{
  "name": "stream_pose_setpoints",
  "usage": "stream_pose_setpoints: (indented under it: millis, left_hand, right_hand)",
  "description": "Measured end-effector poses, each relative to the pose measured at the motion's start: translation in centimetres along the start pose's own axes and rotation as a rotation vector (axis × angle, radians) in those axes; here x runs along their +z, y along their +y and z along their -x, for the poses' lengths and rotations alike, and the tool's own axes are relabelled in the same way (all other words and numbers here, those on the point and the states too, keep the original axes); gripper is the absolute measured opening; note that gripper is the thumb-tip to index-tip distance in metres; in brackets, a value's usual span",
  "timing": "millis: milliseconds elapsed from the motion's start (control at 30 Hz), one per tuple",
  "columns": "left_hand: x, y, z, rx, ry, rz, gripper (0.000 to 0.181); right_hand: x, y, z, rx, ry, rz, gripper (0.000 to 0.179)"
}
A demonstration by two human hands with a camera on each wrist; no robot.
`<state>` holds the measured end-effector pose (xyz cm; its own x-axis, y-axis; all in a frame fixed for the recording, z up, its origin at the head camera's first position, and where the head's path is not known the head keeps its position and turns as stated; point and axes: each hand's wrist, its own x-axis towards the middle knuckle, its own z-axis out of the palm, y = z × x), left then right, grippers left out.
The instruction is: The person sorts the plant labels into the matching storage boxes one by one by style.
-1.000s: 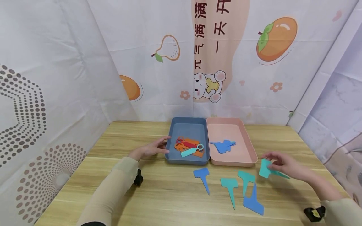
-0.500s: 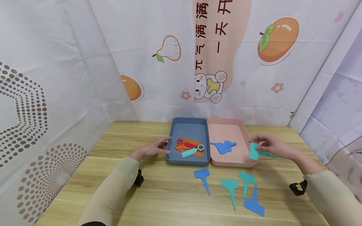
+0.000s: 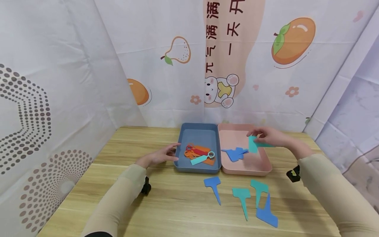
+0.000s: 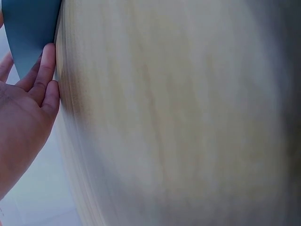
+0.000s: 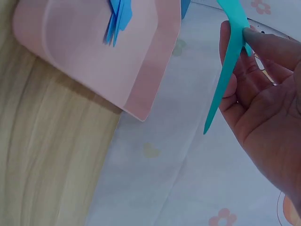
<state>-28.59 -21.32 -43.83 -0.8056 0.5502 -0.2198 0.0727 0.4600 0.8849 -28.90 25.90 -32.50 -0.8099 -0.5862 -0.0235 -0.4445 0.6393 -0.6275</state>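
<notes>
My right hand [image 3: 267, 135] pinches a turquoise T-shaped plant label [image 5: 229, 66] between thumb and fingers, above the right part of the pink tray [image 3: 248, 171]. Its pointed stem hangs free in the right wrist view. Several blue plant labels [image 3: 235, 154] lie overlapping in that tray. My left hand [image 3: 160, 156] rests at the left wall of the blue tray [image 3: 196, 168], fingers extended along its side in the left wrist view. Inside the blue tray are orange tags [image 3: 210, 161], a red ring-ended tag [image 3: 199, 151] and a turquoise ring-ended tag [image 3: 199, 160].
In front of the trays, two turquoise plant labels [image 3: 241, 193] and two blue plant labels [image 3: 212, 181] lie on the wooden table [image 3: 165, 210]. The trays stand side by side. A printed curtain [image 3: 165, 108] hangs behind the table.
My right hand has carried the turquoise plant label leftward and away from me, from the table's right side to above the pink tray. My left hand has stayed at the blue tray.
</notes>
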Motion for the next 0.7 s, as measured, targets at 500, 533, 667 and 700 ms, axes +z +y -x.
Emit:
stream_pose_setpoints:
  millis: [500,533,667,700]
  left_hand:
    - [-0.2,0.2,0.1,-0.003,-0.008,0.008,0.074]
    - [-0.2,0.2,0.1,-0.002,-0.008,0.01,0.075]
    - [-0.2,0.0,-0.1,-0.009,-0.015,0.02,0.076]
    - [-0.2,0.0,-0.1,-0.008,-0.015,0.02,0.076]
  right_hand:
    - [0.6,-0.1,-5.5,-0.027,-0.022,0.037,0.024]
    - [0.7,0.0,-5.8,-0.032,-0.025,0.033,0.024]
    - [1.3,0.9,-6.8,-0.044,-0.031,0.025,0.024]
    - [1.6,1.2,-7.0,-0.052,-0.033,0.024,0.024]
